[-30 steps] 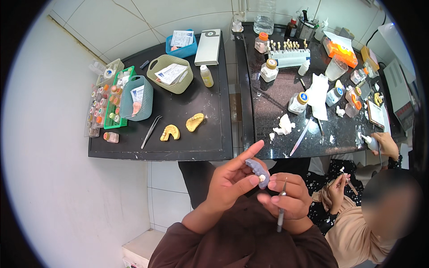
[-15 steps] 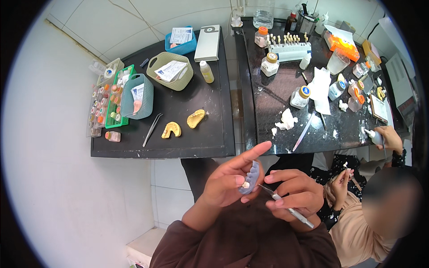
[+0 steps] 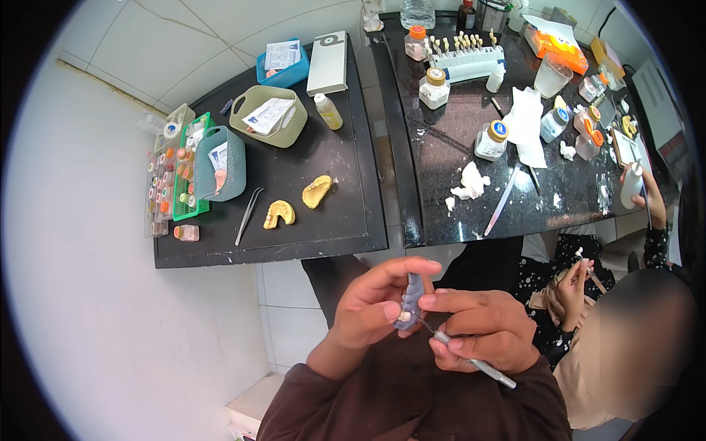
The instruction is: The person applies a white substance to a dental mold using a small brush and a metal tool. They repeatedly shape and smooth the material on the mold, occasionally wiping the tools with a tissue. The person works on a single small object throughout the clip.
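My left hand (image 3: 365,307) holds a grey-blue dental mould (image 3: 414,288) with tooth-shaped bumps, its thumb near a small cream-white tooth piece (image 3: 404,316) at the lower end. A silver-handled craft knife (image 3: 494,373) is gripped in my right hand (image 3: 489,323), its thin point at the mould's lower edge beside the tooth piece. Whether the point touches is too small to tell. The right index finger rests against the mould's side. Beyond my hands, two yellow plaster dental casts (image 3: 279,214) and metal tweezers (image 3: 248,217) lie on the left table.
The left black table (image 3: 323,239) bears baskets (image 3: 222,176), a white box and a bottle. On the right table are jars (image 3: 491,141), a tooth shade rack (image 3: 463,65), tissue and a brush (image 3: 503,198). Close on my right, a co-worker's hands (image 3: 571,294) hold a small piece and a white bottle.
My right hand has moved left, bringing its index finger onto the mould and the knife point nearer the tooth piece. The co-worker has raised the white bottle. The view has shifted slightly.
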Demonstrator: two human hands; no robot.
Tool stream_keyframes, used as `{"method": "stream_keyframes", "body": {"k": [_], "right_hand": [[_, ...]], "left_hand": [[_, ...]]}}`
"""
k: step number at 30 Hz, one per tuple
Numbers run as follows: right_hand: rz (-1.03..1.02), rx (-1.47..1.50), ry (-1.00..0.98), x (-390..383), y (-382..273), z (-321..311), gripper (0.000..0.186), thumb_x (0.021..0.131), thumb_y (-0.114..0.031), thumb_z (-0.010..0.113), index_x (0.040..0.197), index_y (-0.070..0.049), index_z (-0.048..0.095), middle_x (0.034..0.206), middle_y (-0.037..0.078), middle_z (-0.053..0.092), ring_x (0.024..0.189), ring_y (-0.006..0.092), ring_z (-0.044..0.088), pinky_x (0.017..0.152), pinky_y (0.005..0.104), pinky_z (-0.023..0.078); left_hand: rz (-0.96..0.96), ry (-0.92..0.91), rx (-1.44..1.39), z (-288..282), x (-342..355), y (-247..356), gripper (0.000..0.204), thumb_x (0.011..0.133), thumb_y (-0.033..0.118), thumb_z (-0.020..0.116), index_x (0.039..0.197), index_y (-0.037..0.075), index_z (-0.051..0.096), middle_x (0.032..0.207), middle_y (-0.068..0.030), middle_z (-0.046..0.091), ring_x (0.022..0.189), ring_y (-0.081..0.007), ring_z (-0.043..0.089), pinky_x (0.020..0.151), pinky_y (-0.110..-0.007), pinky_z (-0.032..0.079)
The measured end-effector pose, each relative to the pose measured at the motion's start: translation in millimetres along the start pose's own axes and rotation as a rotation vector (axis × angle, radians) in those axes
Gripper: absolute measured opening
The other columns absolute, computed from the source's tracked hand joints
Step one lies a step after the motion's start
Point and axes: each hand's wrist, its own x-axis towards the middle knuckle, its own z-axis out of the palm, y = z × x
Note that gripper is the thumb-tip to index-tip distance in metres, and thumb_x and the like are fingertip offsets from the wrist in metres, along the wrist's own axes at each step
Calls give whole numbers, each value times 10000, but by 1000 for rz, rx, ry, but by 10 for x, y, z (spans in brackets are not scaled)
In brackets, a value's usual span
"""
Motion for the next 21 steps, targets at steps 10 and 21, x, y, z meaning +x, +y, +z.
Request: {"method": "stream_keyframes", "body": {"k": [10,21], "right_hand": [[6,-39,3,16,-23,-5,267,759,23,795,922,1,585,823,111,643,966,403,711,765,430,630],[2,-72,18,45,-24,23,240,743,48,791,849,-8,583,795,100,638,943,386,720,744,411,639]], "left_hand": [[-17,43,39,44,-15,7,640,949,266,608,1419,-109,385,1074,-117,595,746,-109,538,617,-227,443],[-7,63,23,44,-28,1,638,947,264,620,1411,-111,393,1041,-101,591,786,-104,550,637,-222,442]]}}
